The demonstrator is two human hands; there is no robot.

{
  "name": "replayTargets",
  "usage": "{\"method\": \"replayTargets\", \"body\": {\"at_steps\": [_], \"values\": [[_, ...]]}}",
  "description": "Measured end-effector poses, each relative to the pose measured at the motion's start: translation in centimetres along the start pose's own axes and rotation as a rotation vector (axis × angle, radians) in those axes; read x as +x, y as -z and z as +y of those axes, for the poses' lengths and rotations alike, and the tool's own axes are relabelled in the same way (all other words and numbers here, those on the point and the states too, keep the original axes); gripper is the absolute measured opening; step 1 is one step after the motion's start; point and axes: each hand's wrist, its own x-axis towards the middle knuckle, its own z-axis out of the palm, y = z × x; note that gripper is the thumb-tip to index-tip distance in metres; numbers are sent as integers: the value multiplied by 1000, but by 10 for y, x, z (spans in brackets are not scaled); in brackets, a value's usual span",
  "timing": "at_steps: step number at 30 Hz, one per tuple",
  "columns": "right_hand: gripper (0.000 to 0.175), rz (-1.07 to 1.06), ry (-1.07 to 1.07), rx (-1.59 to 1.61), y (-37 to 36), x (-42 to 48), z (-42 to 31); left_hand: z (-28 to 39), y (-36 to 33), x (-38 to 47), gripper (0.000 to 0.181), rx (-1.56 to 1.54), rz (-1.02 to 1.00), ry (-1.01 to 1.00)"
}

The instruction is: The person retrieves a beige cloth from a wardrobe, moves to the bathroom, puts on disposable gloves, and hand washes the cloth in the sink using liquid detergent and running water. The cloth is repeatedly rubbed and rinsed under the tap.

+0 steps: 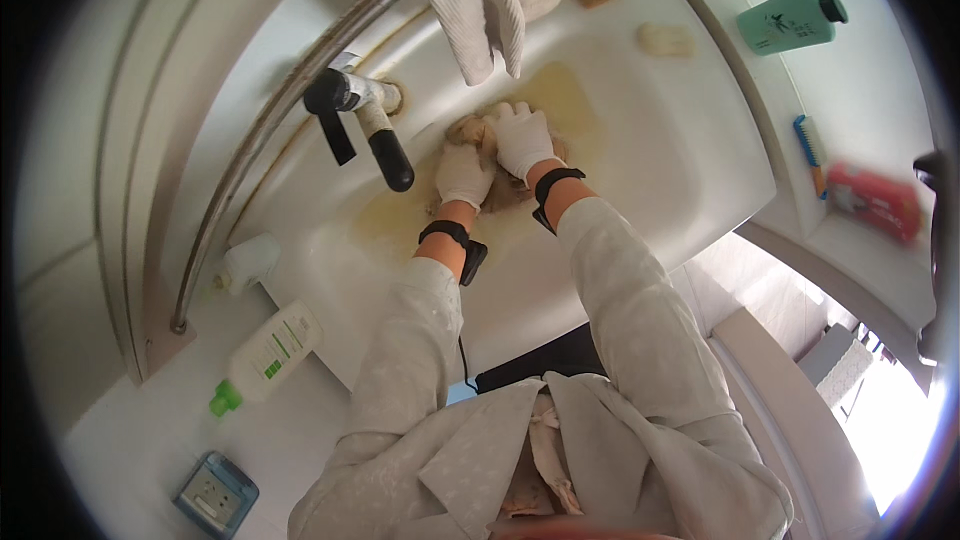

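Observation:
Both hands wear thin white gloves and are down in a white basin (675,157) holding shallow yellowish water. A wet brown cloth item (469,130) lies bunched on the basin floor, partly covered by the hands. My left hand (463,174) presses on its near left side, with fingers around a fold. Just to the right, my right hand (519,136) rests on the bundle with curled fingers. How firmly each hand grips is partly hidden. Black straps circle both wrists.
A black-handled faucet (375,120) juts over the basin's left side, below a metal rail (247,142). Light ribbed cloth (480,15) hangs over the far edge. A bar of soap (666,40), green bottle (787,21), brush (810,154) and red package (876,202) are at right; a white bottle (274,352) is at left.

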Motion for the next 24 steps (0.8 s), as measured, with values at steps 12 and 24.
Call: {"method": "replayTargets", "body": {"at_steps": [12,24], "values": [[24,16,-222,1471,89,-105,74,-88,21,-141,20,-813,86,-26],[13,192,-267,1106,83,-150,96,-74,137,-210,14,-1093,660,38]]}}
